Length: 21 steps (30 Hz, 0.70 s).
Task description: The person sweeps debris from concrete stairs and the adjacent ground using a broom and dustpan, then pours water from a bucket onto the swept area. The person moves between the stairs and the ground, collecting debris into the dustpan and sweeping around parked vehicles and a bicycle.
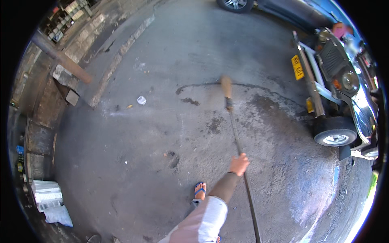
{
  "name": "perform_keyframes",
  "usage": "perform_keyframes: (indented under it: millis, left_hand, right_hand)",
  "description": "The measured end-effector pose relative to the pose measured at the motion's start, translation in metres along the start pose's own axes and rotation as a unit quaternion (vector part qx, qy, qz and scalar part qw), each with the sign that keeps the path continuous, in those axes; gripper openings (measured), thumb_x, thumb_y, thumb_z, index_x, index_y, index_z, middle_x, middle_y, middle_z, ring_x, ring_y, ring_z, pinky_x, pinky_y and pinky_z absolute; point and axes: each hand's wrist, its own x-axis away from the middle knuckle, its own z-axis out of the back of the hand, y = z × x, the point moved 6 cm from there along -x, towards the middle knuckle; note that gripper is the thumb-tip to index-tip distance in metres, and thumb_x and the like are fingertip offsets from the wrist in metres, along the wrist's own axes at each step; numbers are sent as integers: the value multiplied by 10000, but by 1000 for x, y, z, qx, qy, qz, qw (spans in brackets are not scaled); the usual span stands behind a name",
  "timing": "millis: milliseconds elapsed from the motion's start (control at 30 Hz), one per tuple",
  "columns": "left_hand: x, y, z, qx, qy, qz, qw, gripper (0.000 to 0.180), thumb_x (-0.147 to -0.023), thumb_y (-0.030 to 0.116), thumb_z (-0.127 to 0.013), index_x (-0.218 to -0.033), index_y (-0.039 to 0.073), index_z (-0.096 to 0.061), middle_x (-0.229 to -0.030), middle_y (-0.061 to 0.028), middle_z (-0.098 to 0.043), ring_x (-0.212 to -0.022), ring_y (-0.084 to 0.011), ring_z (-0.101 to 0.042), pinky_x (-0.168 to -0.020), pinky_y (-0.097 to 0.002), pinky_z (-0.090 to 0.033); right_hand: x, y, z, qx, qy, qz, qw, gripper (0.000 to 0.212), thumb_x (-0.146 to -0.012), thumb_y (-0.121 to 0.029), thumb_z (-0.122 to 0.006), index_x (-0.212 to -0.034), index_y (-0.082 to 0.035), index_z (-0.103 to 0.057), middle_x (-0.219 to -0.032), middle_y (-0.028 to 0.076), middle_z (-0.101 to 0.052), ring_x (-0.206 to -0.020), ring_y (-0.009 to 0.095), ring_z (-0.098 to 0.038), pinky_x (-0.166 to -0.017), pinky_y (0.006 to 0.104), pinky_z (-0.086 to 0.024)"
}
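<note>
My left hand [239,164] is wrapped round the dark, thin handle of a long broom [237,135], partway along it. The arm reaches up from the bottom edge in a pale sleeve, with a dark cover on the forearm. Ahead, the straw-coloured broom head [226,86] is on or just above the concrete ground, blurred by motion, beside a curved dark wet line. The handle runs down past my hand and out of the lower edge. My right hand is out of view. Left of the broom head lies a small whitish crumpled piece of litter [141,100], apart from the bristles.
A jeep-like vehicle [340,81] stands at the right, its front wheel [335,133] near the damp ground. Another car's wheel [236,4] shows at the far edge. A rusty pole [60,58], a low kerb [117,65] and white packages [47,194] line the left.
</note>
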Motion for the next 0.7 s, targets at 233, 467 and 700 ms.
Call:
perform_keyframes:
  millis: [233,467,700]
  left_hand:
    - [309,-272,114,-71,-27,327,942,401,-804,56,-645,-1192,154,-676,-1193,-132,-642,-1287,-396,-499,-1060,-526,-424]
    - [400,-219,270,-119,-188,470,854,286,-715,162,-722,-998,154,-681,-1058,-61,-694,-1139,-306,-589,-983,-687,-347]
    - [109,-82,329,-27,-13,171,985,152,-807,240,-721,-938,163,-713,-977,-15,-690,-1089,-243,-589,-1063,-656,-249]
  right_hand:
    - [-27,-242,80,180,39,346,920,642,-877,-766,-528,-758,-176,-754,-733,143,-718,-690,363,-712,-632,488,-551]
    - [-66,-303,133,103,96,470,871,530,-815,-700,-656,-725,-183,-730,-684,99,-696,-657,352,-682,-600,502,-508]
    - [-94,-54,132,3,-83,138,987,722,-951,-692,-447,-919,-55,-783,-909,213,-736,-861,390,-695,-755,533,-506]
